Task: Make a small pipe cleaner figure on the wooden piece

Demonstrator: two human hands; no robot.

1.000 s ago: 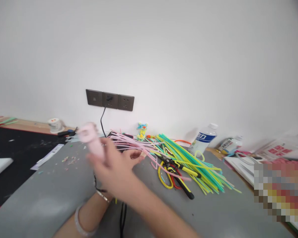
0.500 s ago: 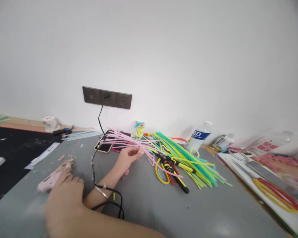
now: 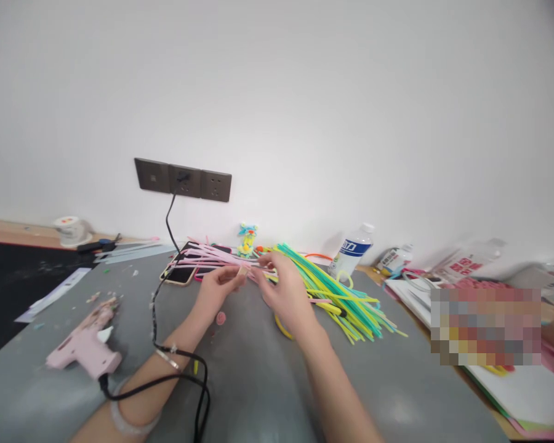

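My left hand (image 3: pixel 218 288) pinches a small pink piece at the near end of a bundle of pink pipe cleaners (image 3: pixel 203 255). Just right of it, my right hand (image 3: pixel 284 292) has its fingers closed around pink pipe cleaners from the same bundle. A pile of green and yellow pipe cleaners (image 3: pixel 337 292) lies beyond the right hand. The pink glue gun (image 3: pixel 84 344) rests on the grey mat (image 3: pixel 258 381) at the left, apart from both hands. Its black cord (image 3: pixel 184 381) loops over my left forearm.
A phone (image 3: pixel 180 274) lies under the pink bundle. A water bottle (image 3: pixel 351 249) stands by the wall, with wall sockets (image 3: pixel 183 179) above. A small pink disc (image 3: pixel 220 318) lies near my left wrist. Papers and tools crowd the right side (image 3: pixel 443 289). A tape roll (image 3: pixel 69 229) sits far left.
My right hand has let go of the pink glue gun on the mat at the left and moved right to the pink pipe cleaners beside my left hand.
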